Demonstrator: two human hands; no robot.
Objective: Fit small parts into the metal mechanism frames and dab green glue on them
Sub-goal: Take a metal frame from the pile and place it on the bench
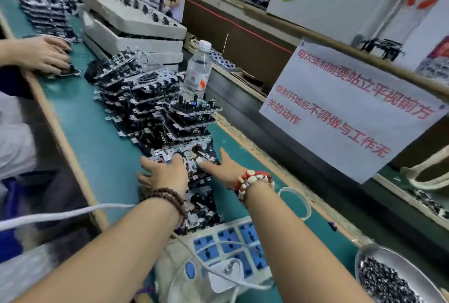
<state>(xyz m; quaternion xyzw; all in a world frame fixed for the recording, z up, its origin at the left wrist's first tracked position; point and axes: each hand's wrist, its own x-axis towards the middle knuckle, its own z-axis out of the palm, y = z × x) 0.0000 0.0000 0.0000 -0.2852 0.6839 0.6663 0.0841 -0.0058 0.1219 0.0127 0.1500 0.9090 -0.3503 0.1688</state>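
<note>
The metal frames [170,118] lie in a long overlapping row down the middle of the green worktop [102,147], running from the near edge away towards a water bottle [198,69] that stands at the far end of the nearer stack. Both hands are on the frame nearest the person.

The left hand [165,174] rests flat on the left edge of that frame, fingers [148,160] spread and straight. The right hand [224,169] lies on the right side, thumb out, forefinger extended onto the top face of the frame; whether it pinches a small part cannot be told, as the picture is blurred there. No green glue or applicator can be made out.

Judgement: the step in hand appears to be steadying or taking up the next frame from the row. To do it well, press evenly with both hands so the neighbouring frames, which overlap it, do not slide or tip. Lift straight, clear of the stack.

A metal bowl [379,256] of small dark parts sits at the near right, well apart from the frames; a power strip [226,249] and its white cable [60,215] lie just in front of the row and could snag a forearm. Another person's hand [41,55] works at the left edge of the worktop.
</note>
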